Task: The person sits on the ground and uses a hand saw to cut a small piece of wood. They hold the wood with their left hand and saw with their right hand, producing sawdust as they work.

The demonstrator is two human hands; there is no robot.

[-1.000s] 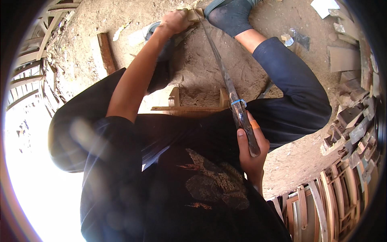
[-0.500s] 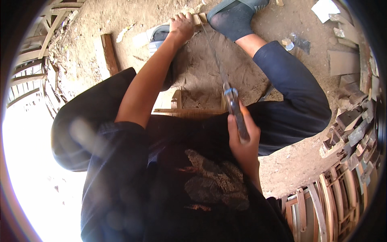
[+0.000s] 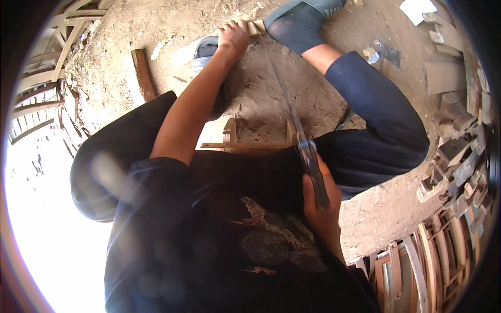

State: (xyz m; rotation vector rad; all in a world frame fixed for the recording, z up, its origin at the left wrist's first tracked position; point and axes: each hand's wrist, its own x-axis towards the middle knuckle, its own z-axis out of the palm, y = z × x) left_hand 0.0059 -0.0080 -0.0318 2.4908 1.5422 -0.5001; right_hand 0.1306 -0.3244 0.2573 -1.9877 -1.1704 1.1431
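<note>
My left hand (image 3: 233, 37) reaches far forward and presses on a small pale wooden block (image 3: 257, 26) lying on the dirt ground, beside my sock-covered foot (image 3: 298, 22). My right hand (image 3: 319, 201) is closed around the dark handle of a long, thin-bladed knife (image 3: 287, 104). The blade runs from my lap up toward the block, its tip close to my left hand. I sit low on a small wooden stool (image 3: 245, 141), knees apart.
A brown wooden stick (image 3: 143, 73) lies on the sandy ground at the left. Curved wooden strips and frames (image 3: 417, 271) pile at lower right and at left (image 3: 42, 83). Wood offcuts and blocks (image 3: 459, 151) lie along the right side. A sandal (image 3: 204, 49) rests near my left arm.
The knife swung back toward my lap half a second ago and now points forward to the block again. My left hand stays on the block.
</note>
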